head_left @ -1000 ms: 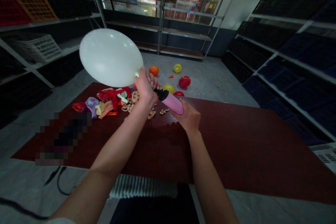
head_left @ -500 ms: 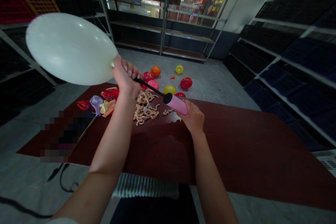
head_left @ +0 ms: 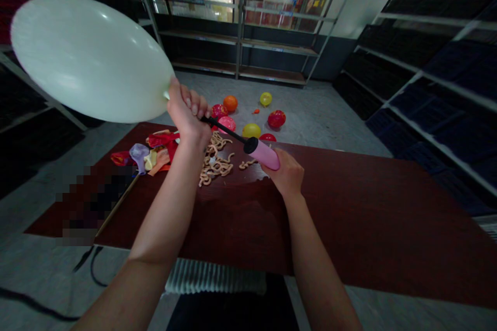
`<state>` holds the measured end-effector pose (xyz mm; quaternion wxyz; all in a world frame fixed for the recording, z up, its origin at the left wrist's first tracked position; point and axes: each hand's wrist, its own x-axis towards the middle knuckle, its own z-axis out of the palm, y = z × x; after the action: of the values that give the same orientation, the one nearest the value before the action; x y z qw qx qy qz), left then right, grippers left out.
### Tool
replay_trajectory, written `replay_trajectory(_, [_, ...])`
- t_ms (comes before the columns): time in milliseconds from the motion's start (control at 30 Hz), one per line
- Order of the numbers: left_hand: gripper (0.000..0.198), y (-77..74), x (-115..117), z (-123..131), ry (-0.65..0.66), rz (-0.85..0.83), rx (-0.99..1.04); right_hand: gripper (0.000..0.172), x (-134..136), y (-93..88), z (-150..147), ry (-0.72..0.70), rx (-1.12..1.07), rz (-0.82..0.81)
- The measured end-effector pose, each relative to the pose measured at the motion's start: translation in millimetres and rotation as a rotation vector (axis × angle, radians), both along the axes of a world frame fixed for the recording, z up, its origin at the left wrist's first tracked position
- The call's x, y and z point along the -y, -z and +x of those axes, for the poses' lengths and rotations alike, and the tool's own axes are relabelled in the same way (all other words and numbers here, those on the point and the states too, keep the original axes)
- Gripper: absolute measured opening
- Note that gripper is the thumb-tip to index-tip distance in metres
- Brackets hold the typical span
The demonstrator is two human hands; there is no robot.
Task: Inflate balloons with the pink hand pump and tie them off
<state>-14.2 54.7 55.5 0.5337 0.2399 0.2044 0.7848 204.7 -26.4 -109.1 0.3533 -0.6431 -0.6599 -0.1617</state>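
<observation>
A large, pale green-white inflated balloon fills the upper left. My left hand is closed around its neck and the near end of a hand balloon pump. The pump's dark rod slants down to the right into its pink barrel. My right hand is wrapped around the lower end of that barrel, above the tabletop. The balloon's neck and the pump's nozzle are mostly hidden by my left fingers.
Uninflated balloons and a pile of beige curled pieces lie on the dark red table. A thin stick rests at left. Several inflated balloons are on the floor beyond; shelves stand around.
The pale balloon looks bigger and reaches further left and up. Both hands keep their holds, and the pump's exposed rod looks about the same length.
</observation>
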Motion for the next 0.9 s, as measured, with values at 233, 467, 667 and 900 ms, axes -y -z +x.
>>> replay_trajectory(233, [0.054, 27.3, 2.6, 44.2, 0.101, -0.034, -0.043, 0.041, 2.6, -5.5, -8.6, 0.002, 0.025, 0.013])
replay_trajectory(467, [0.053, 41.2, 13.3, 73.6, 0.177, -0.121, -0.044, 0.040, 3.1, -3.0, -10.4, -0.011, 0.065, 0.027])
replay_trajectory(667, [0.052, 37.1, 3.2, 60.0, 0.203, -0.149, 0.001, 0.046, 1.9, -9.5, -14.2, -0.010, 0.066, 0.061])
replay_trajectory(900, [0.051, 27.1, -3.4, 41.7, 0.160, -0.109, 0.046, 0.044, 1.5, -10.5, -11.9, -0.011, 0.042, 0.028])
